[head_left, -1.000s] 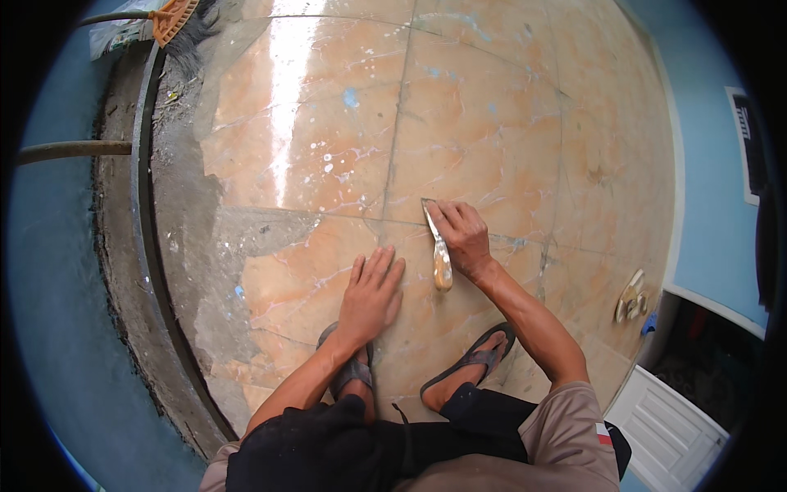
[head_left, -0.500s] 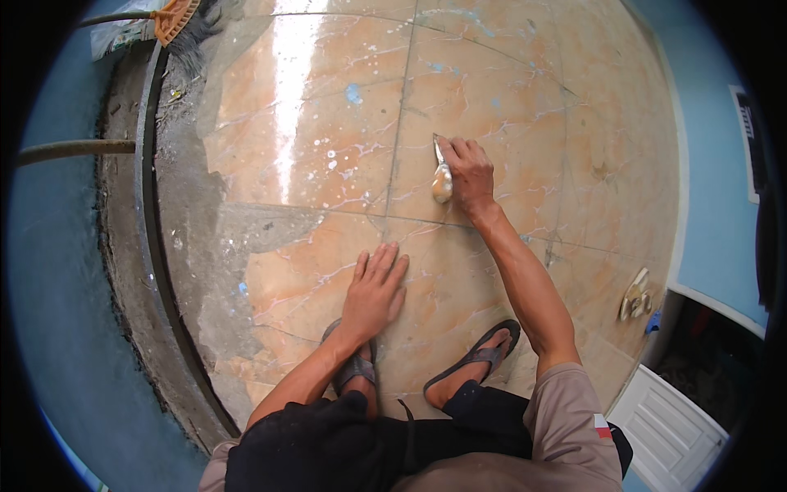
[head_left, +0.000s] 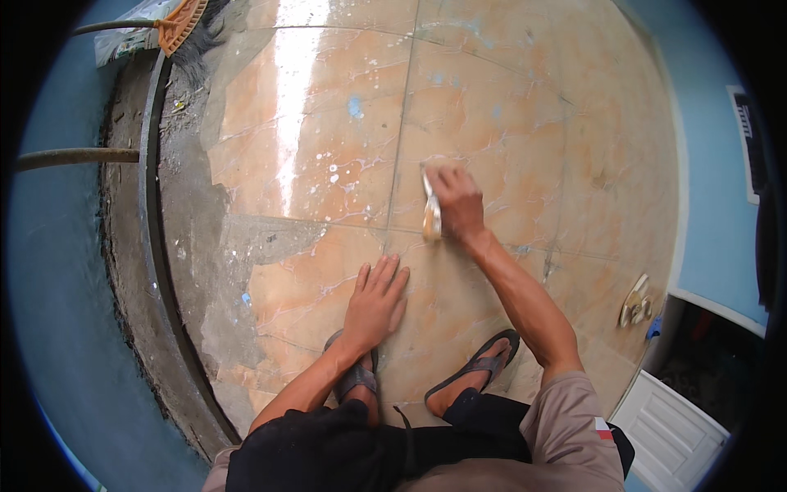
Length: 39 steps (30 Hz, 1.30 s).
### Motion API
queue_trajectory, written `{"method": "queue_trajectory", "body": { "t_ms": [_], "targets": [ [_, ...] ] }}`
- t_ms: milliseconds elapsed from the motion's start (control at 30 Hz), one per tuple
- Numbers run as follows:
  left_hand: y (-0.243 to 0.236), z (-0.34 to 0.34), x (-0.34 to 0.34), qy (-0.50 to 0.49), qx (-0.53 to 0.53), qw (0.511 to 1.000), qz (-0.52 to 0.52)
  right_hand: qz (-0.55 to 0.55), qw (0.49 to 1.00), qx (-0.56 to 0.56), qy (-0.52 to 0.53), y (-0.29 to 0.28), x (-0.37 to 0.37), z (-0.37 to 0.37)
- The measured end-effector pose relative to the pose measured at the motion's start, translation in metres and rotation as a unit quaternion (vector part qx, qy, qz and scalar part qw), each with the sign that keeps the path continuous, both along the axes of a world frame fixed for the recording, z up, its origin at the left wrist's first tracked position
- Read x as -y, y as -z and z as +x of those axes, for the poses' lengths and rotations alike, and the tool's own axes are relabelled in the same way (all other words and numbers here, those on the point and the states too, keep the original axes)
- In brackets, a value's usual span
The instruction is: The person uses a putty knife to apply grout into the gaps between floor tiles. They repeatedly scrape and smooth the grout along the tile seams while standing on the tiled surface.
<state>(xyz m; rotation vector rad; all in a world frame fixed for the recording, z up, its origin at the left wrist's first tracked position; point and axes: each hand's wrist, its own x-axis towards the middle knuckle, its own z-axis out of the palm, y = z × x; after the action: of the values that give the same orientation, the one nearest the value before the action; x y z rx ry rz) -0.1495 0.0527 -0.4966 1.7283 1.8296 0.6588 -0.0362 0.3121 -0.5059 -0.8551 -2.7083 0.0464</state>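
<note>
My right hand [head_left: 461,201] is closed around a scraper [head_left: 431,215], a slim tool with a pale yellowish handle and a narrow metal blade. Its tip points away from me and rests at or just over the tan marbled floor tiles [head_left: 475,115]. Motion blurs the hand and tool slightly, so I cannot tell if the blade touches. My left hand [head_left: 375,303] lies flat on a tile in front of my left sandal [head_left: 357,373], fingers stretched out and holding nothing. White specks and blue paint spots [head_left: 354,107] mark the tiles.
An orange broom [head_left: 180,25] lies at the far left. Along the left run a dark metal rail [head_left: 150,164], rough cement and a blue wall. At right are a cream-coloured object [head_left: 635,302], a small blue piece [head_left: 653,327] and a white panelled door [head_left: 670,414].
My right hand has drawn the scraper nearer to me and slightly left across the tiles. The left hand stays on the same tile.
</note>
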Motion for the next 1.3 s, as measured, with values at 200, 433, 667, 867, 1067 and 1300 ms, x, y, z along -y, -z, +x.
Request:
{"method": "queue_trajectory", "body": {
  "t_ms": [200,433,667,867,1067,1300],
  "targets": [
    [-0.003,0.005,-0.006,0.002,0.003,1.0,0.004,0.014,1.0,-0.01,0.023,-0.012,-0.021,0.012],
    [-0.006,-0.002,-0.001,-0.001,-0.007,1.0,0.006,0.012,0.998,-0.034,-0.048,-0.006,0.028,0.033],
    [-0.004,0.002,-0.005,0.009,0.001,1.0,-0.001,0.01,0.995,0.034,0.09,-0.013,-0.045,0.041],
    [-0.008,0.0,-0.003,0.006,0.007,1.0,0.001,0.004,1.0,-0.022,-0.002,-0.008,0.018,0.059],
    [-0.004,0.001,-0.003,0.01,0.006,1.0,0.003,0.007,0.997,0.019,0.076,-0.011,-0.024,0.041],
    [-0.005,0.002,-0.004,0.008,0.008,1.0,0.013,0.025,0.998,0.003,0.063,-0.011,-0.02,0.052]
  ]
}}
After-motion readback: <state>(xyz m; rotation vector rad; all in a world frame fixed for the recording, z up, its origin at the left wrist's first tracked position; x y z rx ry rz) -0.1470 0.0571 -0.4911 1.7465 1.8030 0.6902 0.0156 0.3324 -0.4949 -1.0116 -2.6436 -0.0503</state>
